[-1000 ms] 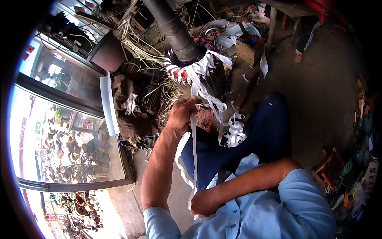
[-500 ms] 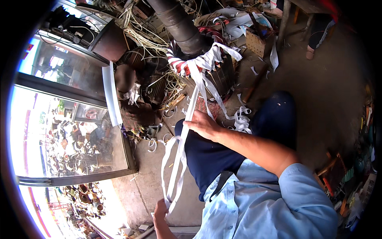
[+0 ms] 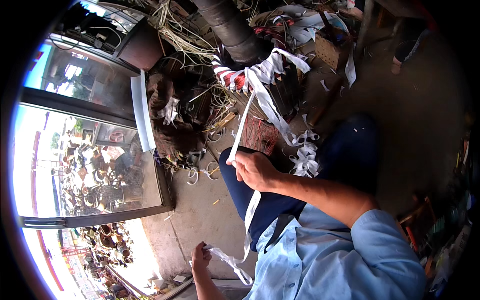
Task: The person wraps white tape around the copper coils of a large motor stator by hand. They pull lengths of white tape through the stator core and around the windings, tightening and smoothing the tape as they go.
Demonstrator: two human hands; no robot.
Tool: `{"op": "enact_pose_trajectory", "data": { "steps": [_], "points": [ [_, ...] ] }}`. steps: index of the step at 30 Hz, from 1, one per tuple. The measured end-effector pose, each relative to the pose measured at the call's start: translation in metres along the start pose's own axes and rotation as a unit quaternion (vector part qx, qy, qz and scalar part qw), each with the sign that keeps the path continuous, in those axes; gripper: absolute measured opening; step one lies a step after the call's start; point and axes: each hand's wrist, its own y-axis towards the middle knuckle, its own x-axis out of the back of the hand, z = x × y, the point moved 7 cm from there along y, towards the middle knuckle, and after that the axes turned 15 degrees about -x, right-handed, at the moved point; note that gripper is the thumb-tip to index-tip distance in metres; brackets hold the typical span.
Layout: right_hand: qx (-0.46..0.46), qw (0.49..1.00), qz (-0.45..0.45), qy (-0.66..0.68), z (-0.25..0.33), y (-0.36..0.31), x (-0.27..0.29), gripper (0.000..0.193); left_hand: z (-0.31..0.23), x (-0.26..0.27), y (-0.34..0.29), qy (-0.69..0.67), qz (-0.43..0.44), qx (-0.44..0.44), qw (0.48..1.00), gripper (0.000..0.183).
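Observation:
A long white strap [image 3: 243, 125] runs taut from a bundle of red-and-white wound strips [image 3: 235, 77] on a dark frame down to my right hand [image 3: 254, 170], which pinches it above my dark blue trousers. The strap continues down past my knee to my left hand [image 3: 201, 256], low at the frame's bottom, which grips its loose, twisted end. More white strap loops [image 3: 305, 155] lie curled on the floor beside my right leg.
A thick dark pipe [image 3: 227, 25] rises behind the bundle. Pale reeds and wires [image 3: 175, 35] pile at the back. A glass door with dark frame [image 3: 100, 165] stands at the left. A wicker box [image 3: 332, 50] and scraps litter the concrete floor.
My left hand dropped from the bundle to the bottom of the frame, pulling the strap out long. My right hand rose from my lap to grip the strap midway.

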Motion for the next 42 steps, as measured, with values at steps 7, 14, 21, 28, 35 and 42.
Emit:
{"op": "enact_pose_trajectory", "data": {
  "steps": [7,14,21,28,35,42],
  "points": [
    [0.122,0.889,0.375,-0.234,0.025,-0.134,-0.112,0.013,-0.211,-0.378,-0.078,0.083,0.39,-0.218,0.891,0.022],
    [0.1,0.818,0.455,-0.337,0.011,-0.157,-0.134,0.016,-0.25,-0.501,-0.141,0.095,0.488,-0.271,0.824,0.022],
    [-0.03,0.934,0.264,-0.24,-0.006,-0.066,-0.033,0.03,-0.232,-0.333,-0.057,0.181,0.401,-0.406,0.801,0.02],
    [-0.213,0.956,0.018,0.202,-0.061,0.037,0.02,0.048,-0.037,0.086,-0.015,0.57,0.141,-0.419,0.692,0.015],
    [-0.192,0.892,-0.084,0.401,-0.039,0.072,0.045,0.033,0.137,0.366,-0.094,0.415,-0.223,-0.017,0.882,0.013],
    [-0.044,0.999,-0.017,0.013,-0.003,0.027,0.016,0.017,-0.005,0.05,0.0,-0.028,-0.025,-0.059,0.998,0.017]
  ]
}}
